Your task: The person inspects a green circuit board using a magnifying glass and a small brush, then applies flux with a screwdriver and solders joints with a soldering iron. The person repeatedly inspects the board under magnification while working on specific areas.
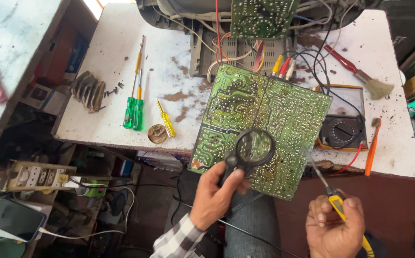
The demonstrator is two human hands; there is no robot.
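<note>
Left fingers [236, 177] grip magnifier [253, 148] (over circuit board [264, 119]).

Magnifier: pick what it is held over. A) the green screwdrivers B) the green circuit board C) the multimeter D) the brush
B: the left hand holds the magnifier over the lower part of the green circuit board, whose solder side shows through the lens; the multimeter lies off to the right, beyond the board's edge.
</note>
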